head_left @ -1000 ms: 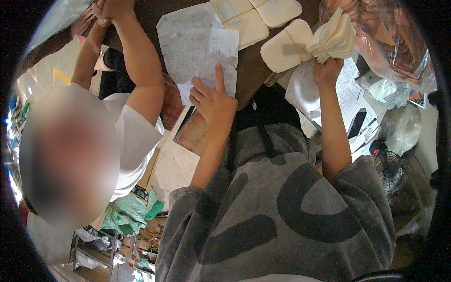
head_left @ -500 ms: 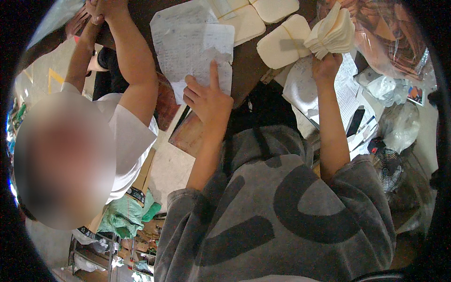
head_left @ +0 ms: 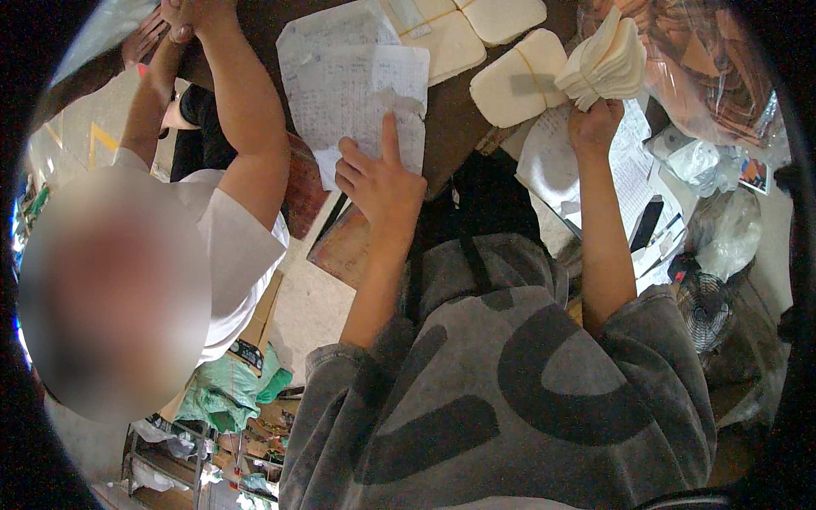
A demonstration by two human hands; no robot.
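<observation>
- so the main thing here is a loose bundle of cream-coloured pieces [head_left: 605, 64], fanned out at the top, well off to the right of the written sheets [head_left: 353, 110], which I'll use as the landmark
- right hand [head_left: 595, 127] has that bundle gripped at its lower end, fingers closed round it
- left hand [head_left: 378, 183] is at the near edge of the written sheets, holding nothing that I can see, index finger stretched out over the paper and the other fingers loosely bent, can't tell if the tip really presses down
- banded cream stack [head_left: 518, 76] lies right of the sheets, between them and the bundle, yellow band round it
- two more cream stacks, one just beside the sheets' upper right corner [head_left: 450, 47], one past that [head_left: 506, 15]
- all of it's on a dark brown table [head_left: 455, 106]
- further right of the sheets: more papers [head_left: 625, 178], a clear bag of orange-brown pieces [head_left: 714, 68] and a small fan [head_left: 704, 306]
- left of the sheets there's a co-worker in a white top [head_left: 246, 229], hands together, plus a green sack [head_left: 221, 395] lower down
</observation>
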